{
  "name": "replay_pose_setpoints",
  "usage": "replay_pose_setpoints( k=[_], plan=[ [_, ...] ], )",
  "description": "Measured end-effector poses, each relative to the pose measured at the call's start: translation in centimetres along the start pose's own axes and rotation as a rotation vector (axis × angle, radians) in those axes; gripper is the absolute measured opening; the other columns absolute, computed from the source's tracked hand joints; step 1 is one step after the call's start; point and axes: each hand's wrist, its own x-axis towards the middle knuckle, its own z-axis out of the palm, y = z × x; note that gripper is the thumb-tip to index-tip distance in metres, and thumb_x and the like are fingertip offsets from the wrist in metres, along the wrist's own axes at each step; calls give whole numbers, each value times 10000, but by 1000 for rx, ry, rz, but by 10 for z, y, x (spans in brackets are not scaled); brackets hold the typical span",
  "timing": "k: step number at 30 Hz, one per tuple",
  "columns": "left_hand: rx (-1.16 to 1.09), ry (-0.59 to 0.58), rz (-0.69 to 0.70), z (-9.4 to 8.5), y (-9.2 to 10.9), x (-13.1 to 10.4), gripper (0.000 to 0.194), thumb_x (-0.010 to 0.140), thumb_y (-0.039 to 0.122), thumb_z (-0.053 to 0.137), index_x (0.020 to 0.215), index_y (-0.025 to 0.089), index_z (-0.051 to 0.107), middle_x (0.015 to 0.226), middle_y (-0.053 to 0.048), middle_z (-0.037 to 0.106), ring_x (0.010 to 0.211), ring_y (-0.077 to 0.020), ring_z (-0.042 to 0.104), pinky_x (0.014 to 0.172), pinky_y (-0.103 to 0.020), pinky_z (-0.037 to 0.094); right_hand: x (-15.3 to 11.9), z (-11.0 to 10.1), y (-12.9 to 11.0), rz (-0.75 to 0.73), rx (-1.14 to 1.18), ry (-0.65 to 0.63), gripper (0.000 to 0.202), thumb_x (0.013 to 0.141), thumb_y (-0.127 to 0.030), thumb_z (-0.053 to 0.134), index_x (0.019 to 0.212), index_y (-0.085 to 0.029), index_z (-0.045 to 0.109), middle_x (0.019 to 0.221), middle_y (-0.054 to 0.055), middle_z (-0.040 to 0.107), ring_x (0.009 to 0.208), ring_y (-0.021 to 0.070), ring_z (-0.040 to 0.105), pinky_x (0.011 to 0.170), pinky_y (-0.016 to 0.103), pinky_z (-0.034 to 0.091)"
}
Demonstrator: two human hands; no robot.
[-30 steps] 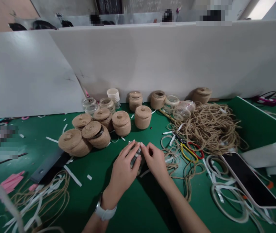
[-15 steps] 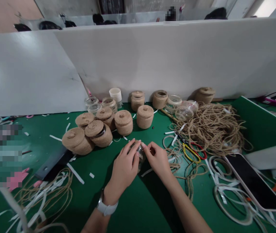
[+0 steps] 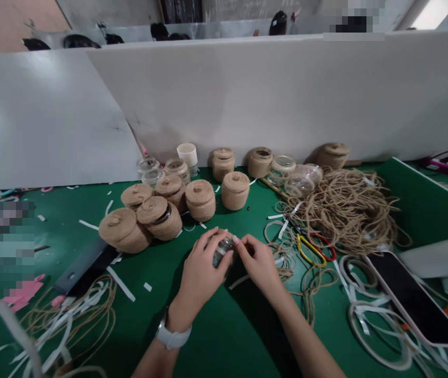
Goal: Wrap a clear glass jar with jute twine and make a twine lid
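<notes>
Both hands are down on the green table, and between them sits a small glass jar. The left hand wraps over it from the near-left side, fingers curled round the body, a firm grip on the jar. The right hand comes in from the other side, thumb and fingertips pinched together right at the jar's rim; what that pinch holds I cannot tell, it is too small to make out. Glass, so stiff, smooth and likely slippery, breakable if it tips; it looks light, and the round body is the sensible place to hold it, as the left hand does. Just beyond the left hand's grip stands a cluster of twine-wrapped jars, lidded and close together. Off to the right of the right hand lie yellow and red scissors on loose loops, with a big heap of jute twine beyond. Further right lies a phone, face up. White paper strips litter the near-left.
</notes>
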Motion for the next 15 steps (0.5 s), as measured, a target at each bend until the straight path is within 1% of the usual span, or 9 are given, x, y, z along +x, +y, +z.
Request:
replay_pose_setpoints(
  k=[4,7,10,15],
  plan=[
    [-108,1,-27,-4,-8,4,362,956,345,471,1270,201,577,1340,-116,557,1256,-240,526,1078,-426,429,1,2,0,-1,-20,-7,443,884,-573,443,631,-214,491,536,-43,450,515,124,420,508,240,303],
    [-117,-17,-39,-6,-9,6,367,968,357,447,1279,219,584,1357,-100,551,1266,-232,518,1077,-416,433,3,5,1,2,-20,-14,442,888,-571,435,641,-210,495,543,-42,455,521,122,423,513,237,301],
    [-57,-25,-41,-5,-5,6,374,980,351,408,1297,227,565,1372,-93,544,1267,-240,518,1065,-430,442,4,6,2,1,-21,-28,434,890,-565,437,653,-207,503,549,-40,467,523,121,432,523,235,305],
    [136,18,-20,1,2,6,375,969,266,376,1293,153,526,1329,-142,578,1228,-287,543,1004,-482,473,4,5,3,8,-28,-36,442,892,-566,441,646,-205,513,550,-33,480,521,121,433,517,235,299]
  ],
)
